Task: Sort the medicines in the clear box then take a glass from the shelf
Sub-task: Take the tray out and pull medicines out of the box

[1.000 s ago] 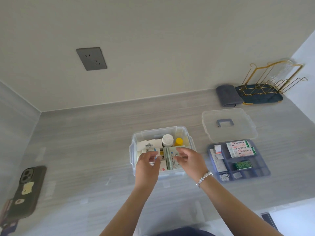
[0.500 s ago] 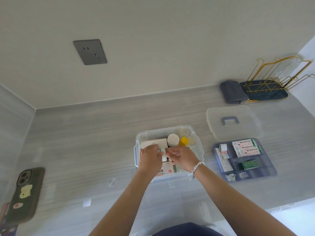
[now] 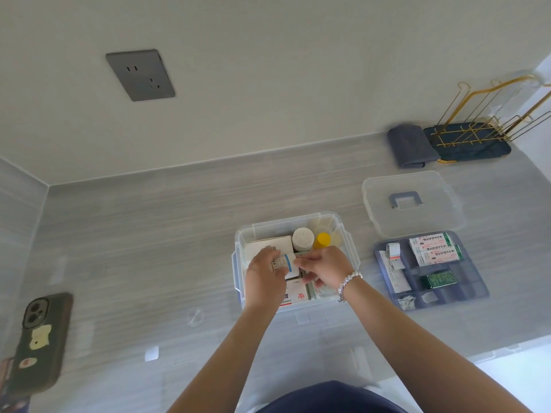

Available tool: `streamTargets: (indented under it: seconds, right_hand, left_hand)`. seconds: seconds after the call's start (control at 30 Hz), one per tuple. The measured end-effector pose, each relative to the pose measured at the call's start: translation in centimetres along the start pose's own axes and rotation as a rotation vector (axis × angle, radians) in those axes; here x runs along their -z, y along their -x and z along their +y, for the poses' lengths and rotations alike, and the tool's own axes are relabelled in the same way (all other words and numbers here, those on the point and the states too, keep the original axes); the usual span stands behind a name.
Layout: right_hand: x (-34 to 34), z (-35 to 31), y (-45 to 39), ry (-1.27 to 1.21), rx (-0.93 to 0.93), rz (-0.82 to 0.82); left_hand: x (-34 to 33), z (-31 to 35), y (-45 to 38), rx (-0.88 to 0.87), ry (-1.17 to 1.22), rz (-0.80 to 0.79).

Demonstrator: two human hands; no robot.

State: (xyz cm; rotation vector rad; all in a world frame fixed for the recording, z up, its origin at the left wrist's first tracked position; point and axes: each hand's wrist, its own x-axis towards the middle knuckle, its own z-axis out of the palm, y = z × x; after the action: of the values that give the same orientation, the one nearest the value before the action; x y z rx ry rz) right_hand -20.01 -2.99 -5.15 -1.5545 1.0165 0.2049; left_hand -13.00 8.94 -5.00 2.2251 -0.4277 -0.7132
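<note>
The clear box (image 3: pixel 348 236) stands open on the grey counter, packed with medicine cartons, a white-capped bottle (image 3: pixel 303 239) and a yellow-capped bottle (image 3: pixel 323 239). Both hands are inside it. My left hand (image 3: pixel 264 278) grips a small white carton with a blue stripe (image 3: pixel 284 261). My right hand (image 3: pixel 323 268), with a bead bracelet on the wrist, pinches the same carton's right end. A red-and-white carton (image 3: pixel 295 295) lies below the hands. At the far right stands a gold wire shelf (image 3: pixel 489 120); any glass on it is hard to make out.
The box's clear lid (image 3: pixel 411 201) lies right of the box. In front of it sits a blue divider tray (image 3: pixel 432 269) with more cartons and packets. A folded grey cloth (image 3: pixel 410 146) lies by the rack. A phone (image 3: pixel 37 342) rests at the left edge.
Both hands have come together deeper in the box and now hold the small blue-striped carton between them. The camera has shifted slightly.
</note>
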Motion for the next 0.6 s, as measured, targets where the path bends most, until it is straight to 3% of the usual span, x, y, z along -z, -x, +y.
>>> streamTargets:
  seconds: [0.2, 0.33, 0.43, 0.6]
  right_hand:
    - [-0.4, -0.1, 1.1, -0.246, -0.016, 0.064]
    - [0.6, -0.3, 2.6, -0.368, 0.044, 0.195]
    - [1.8, -0.2, 3.9, -0.541, 0.101, 0.217]
    - [4.6, 1.4, 5.7, -0.624, 0.115, 0.22]
  left_hand:
    - [0.6, 0.3, 1.0, 0.034, 0.081, 0.085]
    - [1.6, 1.5, 1.8, -0.035, 0.238, 0.132]
    - [1.5, 2.9, 2.7, -0.037, 0.388, 0.111]
    - [0.1, 4.9, 3.7, 0.003, 0.536, -0.009]
